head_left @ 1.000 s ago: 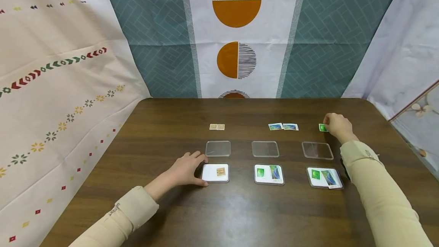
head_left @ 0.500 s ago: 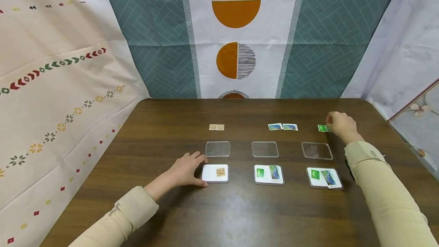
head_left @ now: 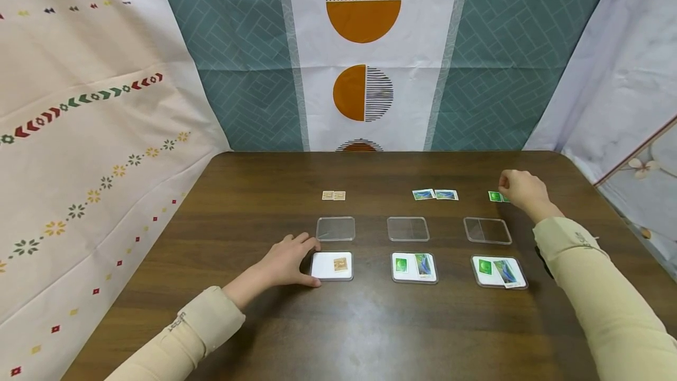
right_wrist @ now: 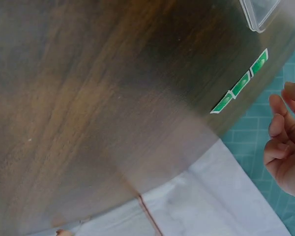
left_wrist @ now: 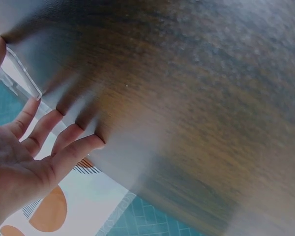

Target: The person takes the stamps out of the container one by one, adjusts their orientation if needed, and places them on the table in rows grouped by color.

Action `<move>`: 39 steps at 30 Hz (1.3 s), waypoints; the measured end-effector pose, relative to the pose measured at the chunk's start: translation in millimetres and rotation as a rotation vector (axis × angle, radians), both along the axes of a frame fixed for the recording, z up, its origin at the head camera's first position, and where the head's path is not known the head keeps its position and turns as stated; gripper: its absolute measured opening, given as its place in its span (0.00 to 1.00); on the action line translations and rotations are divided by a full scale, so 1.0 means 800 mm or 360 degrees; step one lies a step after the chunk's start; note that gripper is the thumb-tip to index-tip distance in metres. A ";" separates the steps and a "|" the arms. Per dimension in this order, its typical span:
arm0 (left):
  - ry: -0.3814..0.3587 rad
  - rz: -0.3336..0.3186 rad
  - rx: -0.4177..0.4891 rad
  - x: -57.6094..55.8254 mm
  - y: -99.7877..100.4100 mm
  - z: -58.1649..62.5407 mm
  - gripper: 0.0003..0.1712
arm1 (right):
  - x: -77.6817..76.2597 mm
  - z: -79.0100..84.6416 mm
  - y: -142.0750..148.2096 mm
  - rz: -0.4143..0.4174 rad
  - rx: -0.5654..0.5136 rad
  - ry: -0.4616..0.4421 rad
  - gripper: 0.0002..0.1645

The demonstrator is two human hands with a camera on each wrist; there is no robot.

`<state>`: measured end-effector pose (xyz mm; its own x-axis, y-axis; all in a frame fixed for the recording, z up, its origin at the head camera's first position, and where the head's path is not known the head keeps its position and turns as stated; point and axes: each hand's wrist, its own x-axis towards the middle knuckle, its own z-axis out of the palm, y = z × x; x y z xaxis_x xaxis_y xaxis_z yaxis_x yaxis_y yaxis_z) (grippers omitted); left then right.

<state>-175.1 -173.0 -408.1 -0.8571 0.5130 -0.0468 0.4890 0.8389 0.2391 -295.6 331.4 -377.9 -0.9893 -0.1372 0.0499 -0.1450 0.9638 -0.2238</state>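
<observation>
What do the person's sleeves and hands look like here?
The left sleeve and right sleeve are cream, each with a broad cuff bearing small dark markings, too small to read. The left hand and right hand are ungloved.

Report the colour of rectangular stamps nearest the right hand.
The stamps are green, bordered white, clearest in the right wrist view.
</observation>
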 end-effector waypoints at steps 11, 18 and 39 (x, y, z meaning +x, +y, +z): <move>-0.0003 -0.0002 0.0012 0.001 0.000 0.001 0.36 | 0.010 -0.004 -0.006 0.0091 0.0014 0.0032 0.06; -0.0011 -0.0003 -0.0004 -0.001 0.001 0.002 0.36 | 0.017 -0.003 -0.012 0.0139 0.0019 0.0047 0.06; 0.0004 -0.0015 -0.0008 -0.001 0.000 0.001 0.36 | 0.052 -0.002 -0.077 0.0362 -0.0070 0.0154 0.03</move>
<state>-175.7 -172.8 -407.5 -0.8525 0.5206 -0.0473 0.4973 0.8355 0.2337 -253.9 270.1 -379.5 -0.9236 -0.3513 0.1537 -0.3797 0.8937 -0.2391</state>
